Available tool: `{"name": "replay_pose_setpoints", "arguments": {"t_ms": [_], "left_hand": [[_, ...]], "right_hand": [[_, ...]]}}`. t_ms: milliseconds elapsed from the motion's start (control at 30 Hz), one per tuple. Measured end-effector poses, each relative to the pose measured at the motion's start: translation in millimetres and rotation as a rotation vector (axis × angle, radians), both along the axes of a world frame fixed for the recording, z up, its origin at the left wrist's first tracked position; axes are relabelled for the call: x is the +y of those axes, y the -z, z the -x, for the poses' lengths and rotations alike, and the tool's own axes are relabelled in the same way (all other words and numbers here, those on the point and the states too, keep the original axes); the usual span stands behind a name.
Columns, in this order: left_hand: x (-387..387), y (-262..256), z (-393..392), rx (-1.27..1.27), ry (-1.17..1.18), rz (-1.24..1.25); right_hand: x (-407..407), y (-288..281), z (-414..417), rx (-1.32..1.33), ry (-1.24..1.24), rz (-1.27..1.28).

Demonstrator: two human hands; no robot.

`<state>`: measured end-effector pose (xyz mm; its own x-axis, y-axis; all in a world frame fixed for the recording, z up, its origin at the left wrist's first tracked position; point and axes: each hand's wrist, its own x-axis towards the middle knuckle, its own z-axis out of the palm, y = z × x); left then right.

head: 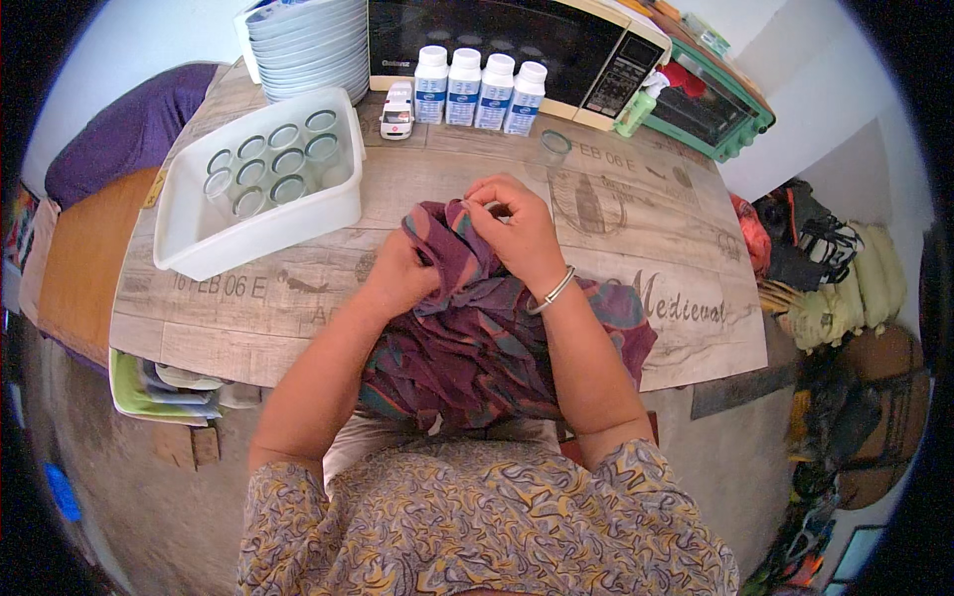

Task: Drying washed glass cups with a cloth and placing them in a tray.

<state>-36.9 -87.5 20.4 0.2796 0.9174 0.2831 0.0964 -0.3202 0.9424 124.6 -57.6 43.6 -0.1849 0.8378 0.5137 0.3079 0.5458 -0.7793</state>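
Observation:
A crumpled purple cloth with teal and reddish patterning [477, 357] lies over the table's front edge and hangs towards my lap. My left hand [402, 276] grips a bunched part of it, the fingers partly hidden in the folds. With thumb and fingertips, my right hand [508, 223] pinches the raised upper edge of the same cloth, close beside the left. A metal bangle [553, 290] circles my right wrist. Beyond the right hand, a clear drinking glass [554, 147] stands alone on the wood-patterned table [462, 165].
Left on the table, a white plastic bin [261, 242] holds several glasses [288, 161]. Behind are stacked plates [309, 52], a toy van [397, 112], several white bottles [463, 89], a microwave [507, 45], a green pump bottle [638, 112] and a green toaster oven [715, 104].

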Motion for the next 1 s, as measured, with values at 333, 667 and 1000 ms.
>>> {"name": "replay_pose_setpoints", "arguments": {"t_ms": [333, 667, 1000], "left_hand": [[-3.4, -9.8, -2.0, -0.266, -0.073, 0.171], [1.0, -3.3, 3.0, -0.397, -0.123, 0.453], [5.3, 1.4, -1.1, -0.707, -0.214, 0.581]], "right_hand": [[3.4, -0.7, -10.6, -0.228, 0.206, -0.093], [-4.5, -9.9, -3.7, 0.074, -0.372, 0.256], [-8.2, -6.8, 3.4, -0.208, -0.312, 0.047]]}}
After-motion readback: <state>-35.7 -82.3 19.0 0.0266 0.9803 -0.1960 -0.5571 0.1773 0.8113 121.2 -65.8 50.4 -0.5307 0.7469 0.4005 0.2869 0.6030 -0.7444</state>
